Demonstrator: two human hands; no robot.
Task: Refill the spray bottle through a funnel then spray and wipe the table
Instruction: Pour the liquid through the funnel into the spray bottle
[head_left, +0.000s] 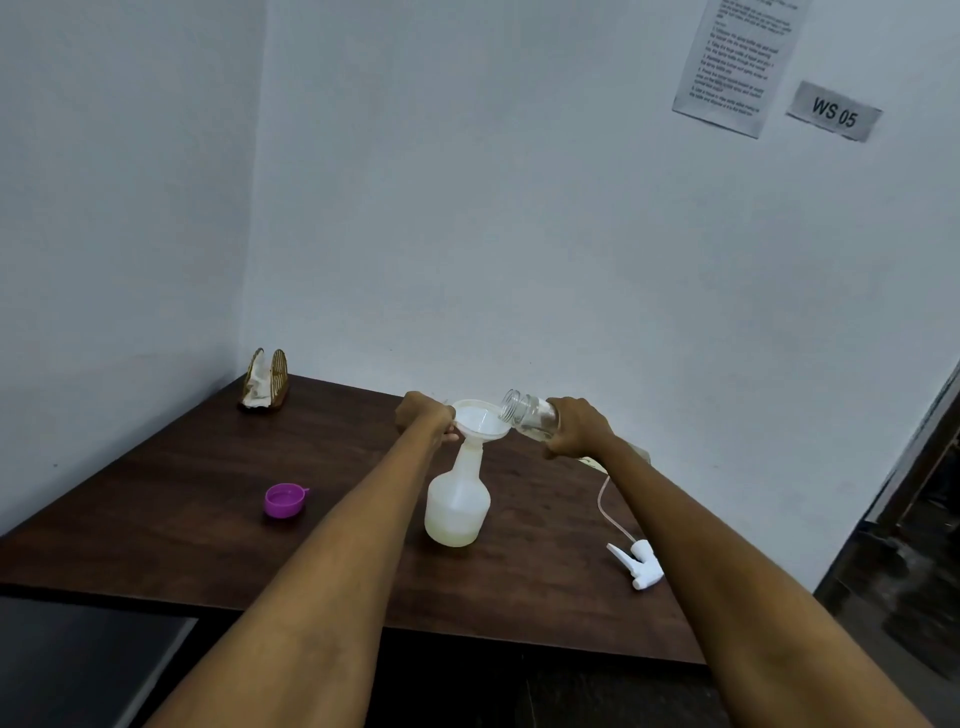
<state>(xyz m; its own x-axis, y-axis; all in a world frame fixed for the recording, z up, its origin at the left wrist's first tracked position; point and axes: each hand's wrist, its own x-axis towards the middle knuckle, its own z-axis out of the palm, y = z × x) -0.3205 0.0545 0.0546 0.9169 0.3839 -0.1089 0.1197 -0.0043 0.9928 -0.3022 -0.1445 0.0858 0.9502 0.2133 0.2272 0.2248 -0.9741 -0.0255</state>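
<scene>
A white translucent spray bottle stands upright on the dark wooden table, holding some liquid at its bottom. A white funnel sits in its neck. My left hand grips the funnel's left rim. My right hand holds a clear glass jar, tipped sideways with its mouth over the funnel's right edge. The white trigger sprayer head with its thin tube lies on the table to the right.
A purple cap lies open side up on the table's left. A brown holder with white napkins stands in the back left corner. White walls close the back and left. The table's front edge is near me.
</scene>
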